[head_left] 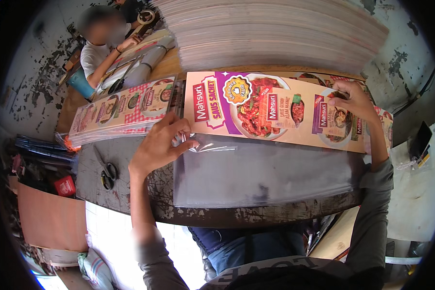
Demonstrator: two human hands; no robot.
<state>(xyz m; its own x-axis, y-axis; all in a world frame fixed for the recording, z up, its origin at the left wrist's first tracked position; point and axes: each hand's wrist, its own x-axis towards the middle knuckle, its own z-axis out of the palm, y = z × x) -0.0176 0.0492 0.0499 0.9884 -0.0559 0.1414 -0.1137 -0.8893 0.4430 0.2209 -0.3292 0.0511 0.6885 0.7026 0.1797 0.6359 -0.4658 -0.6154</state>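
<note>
A long printed card [212, 104] with food pictures on an orange and purple ground is tilted above the dark worn table. My right hand [355, 101] grips it near its far right edge, thumb on the printed face. Below and partly under the card lies a stack of clear plastic sleeves [266, 174]. My left hand [166, 142] pinches the upper left corner of a sleeve, close to the card's lower left corner. Whether the card's edge is inside the sleeve I cannot tell. More printed cards [309, 76] lie behind the held one.
Left of my hands is a pile of similar cards in plastic [125, 108]. Black-handled scissors [108, 175] lie on the table's left part. A tall stack of flat sheets [270, 34] stands at the back. Another person [94, 60] sits at the far left beside a tape roll [146, 17].
</note>
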